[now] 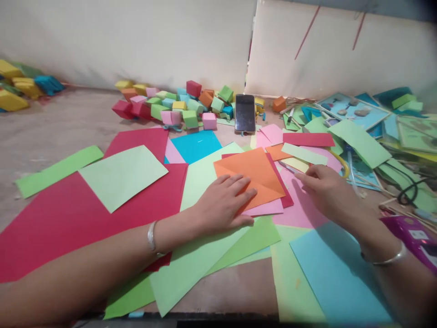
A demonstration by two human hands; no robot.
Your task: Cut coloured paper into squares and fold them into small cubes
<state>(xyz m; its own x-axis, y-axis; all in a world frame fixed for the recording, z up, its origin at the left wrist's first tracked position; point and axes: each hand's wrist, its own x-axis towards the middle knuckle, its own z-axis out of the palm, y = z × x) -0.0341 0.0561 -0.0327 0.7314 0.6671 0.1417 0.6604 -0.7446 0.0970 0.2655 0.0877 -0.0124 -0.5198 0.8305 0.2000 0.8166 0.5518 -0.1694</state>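
Orange paper, a creased sheet (254, 161), lay beneath the left hand (228, 200), whose fingers were spread flat on it and gripped nothing that we could see. The thumb and forefinger of the right hand (327, 193) were close together beside a cream strip (295, 163) and a pale green strip (303, 154); we could not tell whether they pinched anything. We judged that the creased sheet might skid, since it rested on a loose red sheet (288, 199) and a pink sheet (266, 209), and a sideways push of the palm could carry the pile along. A hasty tug on one strip might drag its overlapping neighbour. The right bracelet (389, 261), we thought, could catch a paper edge if the wrist swept low. Farther out, a long pale green sheet (186, 269) reached the front edge of the table (239, 289), where a forearm might knock it. We found bare room there and at far left; the phone (245, 114) and paper blocks (191, 109) crowded the back.
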